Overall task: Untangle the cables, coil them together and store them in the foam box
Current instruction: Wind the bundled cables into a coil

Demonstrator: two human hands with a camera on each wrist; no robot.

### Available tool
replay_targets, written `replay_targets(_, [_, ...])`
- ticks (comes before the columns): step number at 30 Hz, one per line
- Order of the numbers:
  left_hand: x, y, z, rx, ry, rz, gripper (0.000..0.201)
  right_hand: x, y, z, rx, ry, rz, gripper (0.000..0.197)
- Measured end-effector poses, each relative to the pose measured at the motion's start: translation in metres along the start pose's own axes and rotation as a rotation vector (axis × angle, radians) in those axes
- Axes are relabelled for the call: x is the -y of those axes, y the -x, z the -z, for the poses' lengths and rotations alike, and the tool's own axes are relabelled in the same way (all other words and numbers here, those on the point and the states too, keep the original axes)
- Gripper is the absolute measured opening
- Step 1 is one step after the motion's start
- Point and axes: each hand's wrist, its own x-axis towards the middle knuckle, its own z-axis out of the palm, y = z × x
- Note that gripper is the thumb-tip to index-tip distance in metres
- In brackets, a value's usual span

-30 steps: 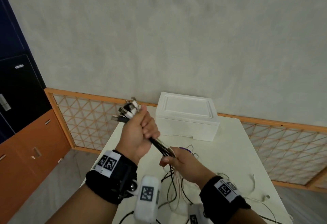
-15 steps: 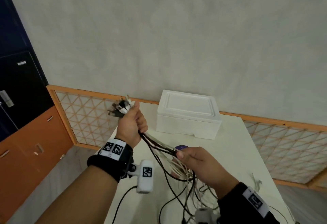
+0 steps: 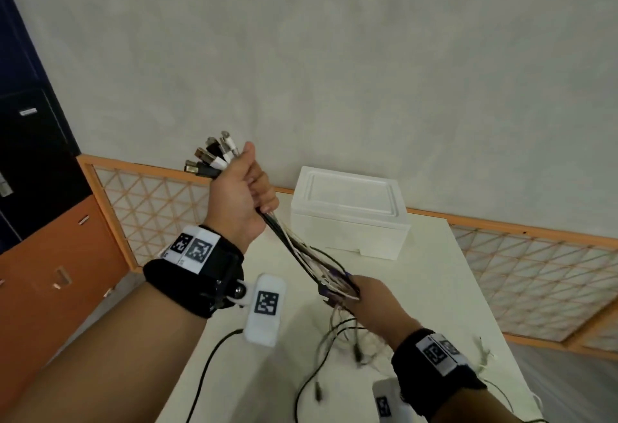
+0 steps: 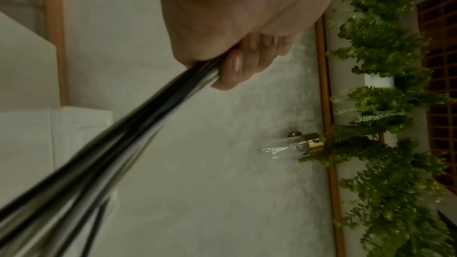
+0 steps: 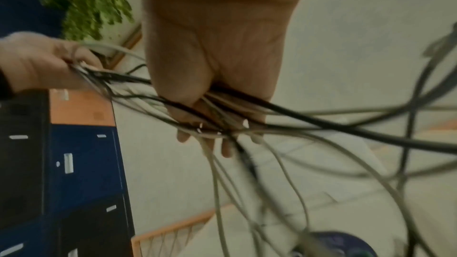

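Observation:
My left hand (image 3: 240, 195) is raised above the white table (image 3: 434, 289) and grips a bundle of black and white cables (image 3: 301, 248) in a fist. Their plugs (image 3: 210, 158) stick out above the thumb. The bundle runs taut down to my right hand (image 3: 371, 295), whose fingers are curled round it lower down. Below that hand the loose cable ends (image 3: 334, 342) hang tangled onto the table. In the left wrist view the fingers (image 4: 237, 65) clamp the cables (image 4: 123, 134). From the right wrist, the strands (image 5: 296, 124) fan out of the right hand (image 5: 215, 85). The white foam box (image 3: 347, 215) stands closed behind.
A purple round object (image 5: 333, 245) lies under the tangle. Another white cable (image 3: 485, 355) lies near the table's right edge. An orange lattice rail (image 3: 150, 208) runs behind the table, with orange and dark cabinets (image 3: 50, 255) at the left.
My left hand has risen with the plug ends. My right hand has slid down the bundle, away from the left, so the stretch between them is longer and tighter.

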Motion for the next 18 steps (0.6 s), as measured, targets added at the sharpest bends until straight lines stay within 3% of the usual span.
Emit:
replay_targets(3, [-0.004, -0.012, 0.004, -0.019, -0.032, -0.057, 0.059, 0.021, 0.001, 0.023, -0.036, -0.106, -0.018, 0.029])
replay_targets(6, [-0.009, -0.027, 0.016, -0.094, -0.075, -0.093, 0.057, 0.028, 0.006, 0.047, -0.084, -0.183, 0.009, 0.016])
replay_targets(9, [-0.012, -0.04, 0.031, -0.162, -0.075, -0.106, 0.054, 0.03, 0.015, 0.065, 0.002, -0.692, 0.034, 0.014])
replay_targets(11, [-0.01, -0.043, 0.034, -0.176, -0.07, -0.096, 0.052, 0.033, 0.024, 0.074, 0.072, -0.91, 0.098, 0.012])
replay_targets(13, [-0.009, -0.044, 0.031, -0.169, -0.065, -0.08, 0.052, 0.032, 0.027, 0.074, 0.188, -1.077, 0.05, 0.029])
replay_targets(15, [-0.01, -0.041, 0.023, -0.141, -0.037, -0.041, 0.053, 0.025, 0.022, 0.062, 0.229, -0.847, -0.101, 0.037])
replay_targets(16, [-0.01, -0.039, 0.017, -0.116, -0.018, -0.011, 0.054, 0.021, 0.019, 0.056, 0.26, -0.551, -0.192, 0.038])
replay_targets(18, [-0.008, -0.031, 0.005, -0.046, -0.002, 0.046, 0.057, 0.01, 0.007, 0.041, 0.29, 0.104, -0.178, 0.035])
